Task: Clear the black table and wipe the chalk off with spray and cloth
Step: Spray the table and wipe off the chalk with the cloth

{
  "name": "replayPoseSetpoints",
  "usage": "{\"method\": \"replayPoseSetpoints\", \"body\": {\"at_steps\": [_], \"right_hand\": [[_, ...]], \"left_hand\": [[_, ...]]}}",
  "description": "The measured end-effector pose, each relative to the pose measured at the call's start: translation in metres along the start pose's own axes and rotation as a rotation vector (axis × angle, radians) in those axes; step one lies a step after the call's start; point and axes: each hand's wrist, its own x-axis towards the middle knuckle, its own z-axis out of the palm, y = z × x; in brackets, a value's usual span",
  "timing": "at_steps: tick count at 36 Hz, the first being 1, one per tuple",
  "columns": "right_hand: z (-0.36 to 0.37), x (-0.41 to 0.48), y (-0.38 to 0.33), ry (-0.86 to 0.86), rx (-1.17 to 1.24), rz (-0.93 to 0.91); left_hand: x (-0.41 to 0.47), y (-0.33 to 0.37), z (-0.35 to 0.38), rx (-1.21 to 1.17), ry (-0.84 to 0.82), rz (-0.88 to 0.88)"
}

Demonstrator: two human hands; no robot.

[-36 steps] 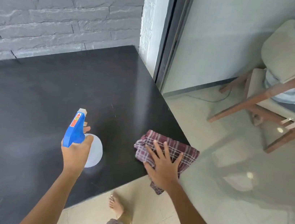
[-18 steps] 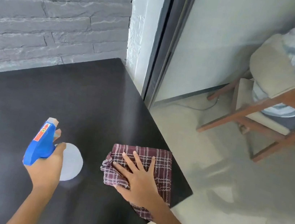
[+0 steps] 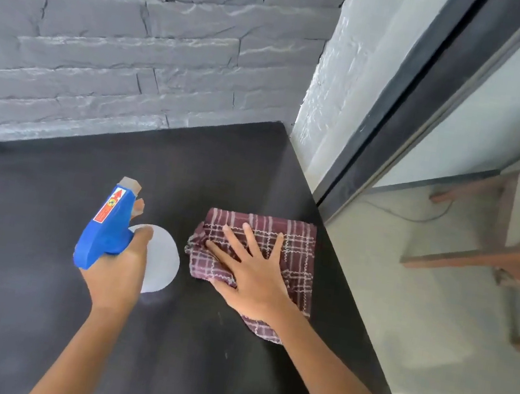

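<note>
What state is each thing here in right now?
Table: faint pale haze on its black top.
Spray bottle: gripped in the left hand, nozzle pointing away.
Cloth: lying on the table near its right edge, pressed flat under the right hand.

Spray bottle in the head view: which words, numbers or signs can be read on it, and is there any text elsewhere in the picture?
The red label on the spray bottle: a white arrow pointing toward the nozzle; no words legible.
The round emblem and small print on that label: too blurred to read.
The plaid cloth, black table and stone wall: no text.
</note>
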Motion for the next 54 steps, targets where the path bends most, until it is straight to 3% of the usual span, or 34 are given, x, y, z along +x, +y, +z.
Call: {"method": "replayPoseSetpoints", "body": {"at_steps": [3, 11, 18, 20, 22, 29, 31, 34, 36, 39, 41, 44, 48, 54], "right_hand": [[0.004, -0.004, 0.022, 0.049, 0.003, -0.027], [-0.027, 0.133, 0.097, 0.027, 0.091, 0.368], [-0.043, 0.229, 0.091, 0.016, 0.101, 0.518], [-0.040, 0.230, 0.075, 0.009, 0.086, 0.450], [-0.034, 0.223, 0.055, 0.002, 0.064, 0.265], [-0.010, 0.146, -0.009, 0.006, -0.025, -0.222], [-0.007, 0.121, 0.001, 0.052, -0.016, -0.203], [-0.009, 0.111, 0.027, 0.046, -0.007, -0.008], [-0.017, 0.130, 0.040, 0.031, 0.026, 0.141], [-0.029, 0.180, 0.038, 0.008, 0.103, 0.316], [-0.032, 0.205, 0.021, -0.018, 0.127, 0.340], [-0.031, 0.217, -0.018, -0.055, 0.105, 0.150], [-0.020, 0.170, -0.068, -0.080, -0.011, -0.183], [0.004, 0.018, -0.042, -0.045, -0.006, -0.353]], "left_hand": [[0.013, 0.000, 0.005, -0.002, 0.006, -0.032], [0.031, -0.004, 0.006, 0.019, 0.022, -0.073], [0.033, -0.009, 0.016, 0.074, 0.041, -0.021], [0.032, -0.011, 0.017, 0.085, 0.089, -0.062], [0.031, -0.011, 0.019, 0.071, 0.132, -0.111], [0.031, -0.006, 0.022, 0.067, 0.050, -0.035], [0.031, -0.003, 0.019, 0.061, 0.059, -0.047], [0.029, -0.001, 0.012, 0.058, 0.046, -0.060], [0.026, 0.001, 0.004, 0.031, 0.076, -0.114], [0.020, -0.001, -0.009, 0.037, 0.065, -0.058], [0.014, -0.002, -0.019, 0.037, 0.060, -0.027], [0.005, -0.004, -0.031, 0.048, 0.092, -0.004], [-0.011, -0.002, -0.046, 0.040, 0.161, -0.027], [-0.034, -0.004, -0.065, 0.063, 0.205, -0.068]]}}
